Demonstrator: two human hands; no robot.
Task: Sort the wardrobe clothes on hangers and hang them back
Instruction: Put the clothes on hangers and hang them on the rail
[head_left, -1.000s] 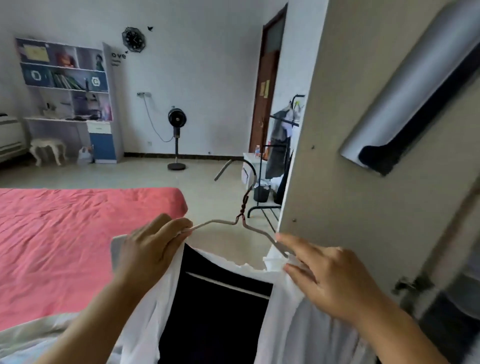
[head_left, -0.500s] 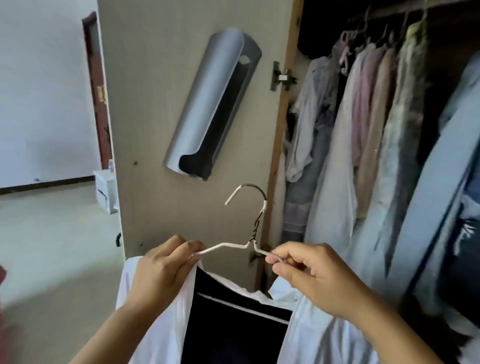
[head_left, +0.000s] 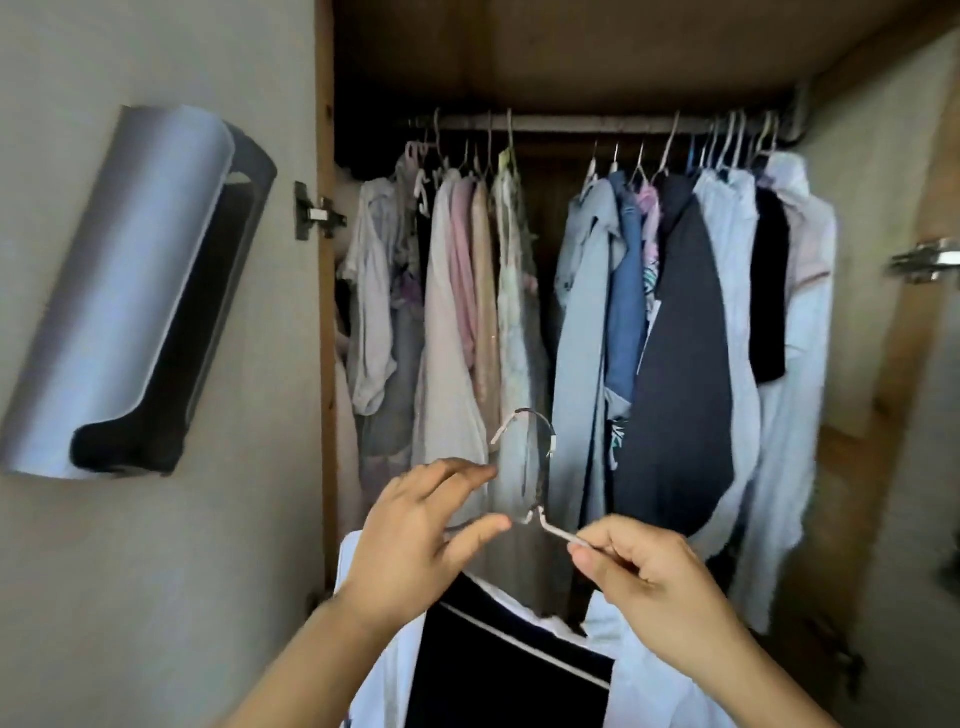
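Two groups of hung clothes fill the open wardrobe (head_left: 571, 62), which serves as the reference for all positions below. Its rail (head_left: 597, 123) runs across the upper interior. The left group (head_left: 457, 291), in pale pink, cream and white, hangs from the rail's left half; the right group (head_left: 691, 322), in blues, navy and white, hangs from the right half, with a gap between the two at the middle. The wardrobe's left door (head_left: 156, 545) stands open and carries a silver and black holder (head_left: 119, 291) on its inner face. A hinge (head_left: 311, 213) sits on that door's inner edge.

Below and in front of the wardrobe opening, a white garment (head_left: 649, 675) with a dark navy inner panel (head_left: 493, 670) sits on a wire hanger (head_left: 540, 499), whose hook points up before the gap in the clothes, well below the rail. The right hand (head_left: 654, 592) pinches the hanger's right arm between thumb and curled fingers. The left hand (head_left: 415, 535) has its grip spread, fingers extended around the hanger's left arm; whether it touches the wire cannot be told.
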